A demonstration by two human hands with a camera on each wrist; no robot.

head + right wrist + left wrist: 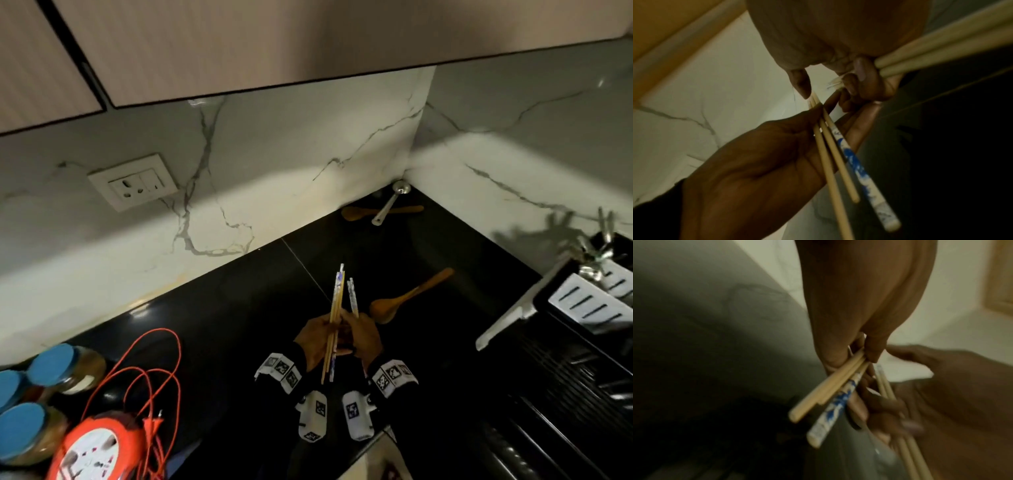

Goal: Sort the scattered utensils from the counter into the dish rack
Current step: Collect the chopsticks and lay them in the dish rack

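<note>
Chopsticks sit in both your hands at the lower centre of the head view, above the black counter [239, 308]. Your left hand [317, 337] has its fingers curled round a bundle of plain chopsticks [334, 318] plus one with a blue and white pattern; the left wrist view shows thumb and fingers pinching that bundle near its middle. Your right hand [364, 337] is closed on a second set of chopsticks [352, 298], their tips pointing up the frame, just beside the first bundle. The two hands touch each other.

Right of your hands, a wooden spoon [407, 298] lies flat on the counter. In the far corner, upper centre-right, a second wooden spoon [356, 212] lies with a metal spoon [388, 204] across it. The dish rack [565, 359] fills the right edge, with metal utensils standing in its holder [592, 246].

At lower left you have blue-lidded jars [41, 373] and an orange cable reel [99, 448].
</note>
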